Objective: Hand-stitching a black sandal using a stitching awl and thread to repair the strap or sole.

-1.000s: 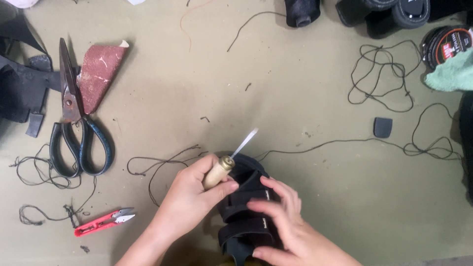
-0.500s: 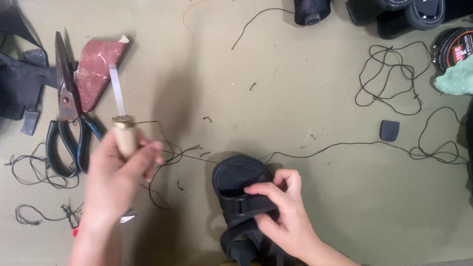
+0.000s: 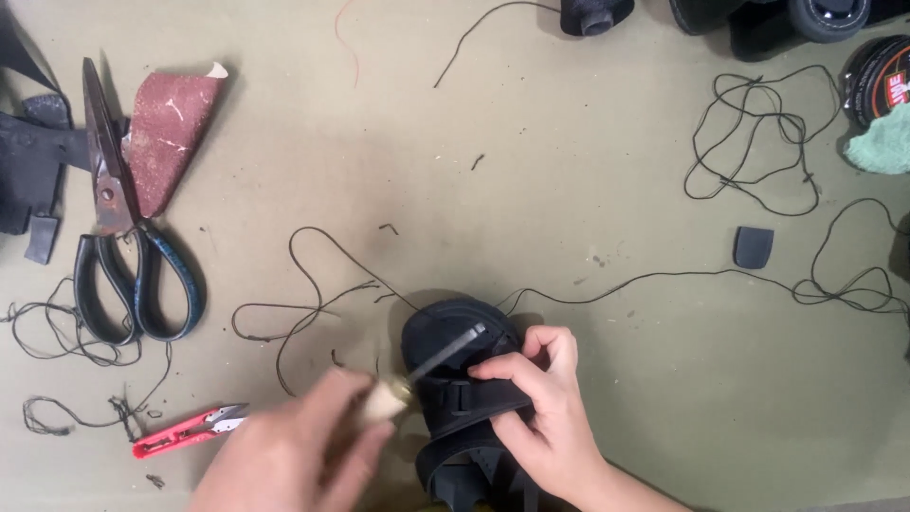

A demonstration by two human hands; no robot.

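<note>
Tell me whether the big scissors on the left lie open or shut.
Shut, or nearly: the big scissors lie flat, their rusty blades together in one line, the two dark handle loops side by side.

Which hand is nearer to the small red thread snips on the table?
The left hand. It holds a wooden-handled awl just right of the red snips. The right hand is farther right, gripping the black sandal.

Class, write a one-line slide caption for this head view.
Left hand brings a wooden-handled awl to a black strapped sandal steadied by right hand.
</note>
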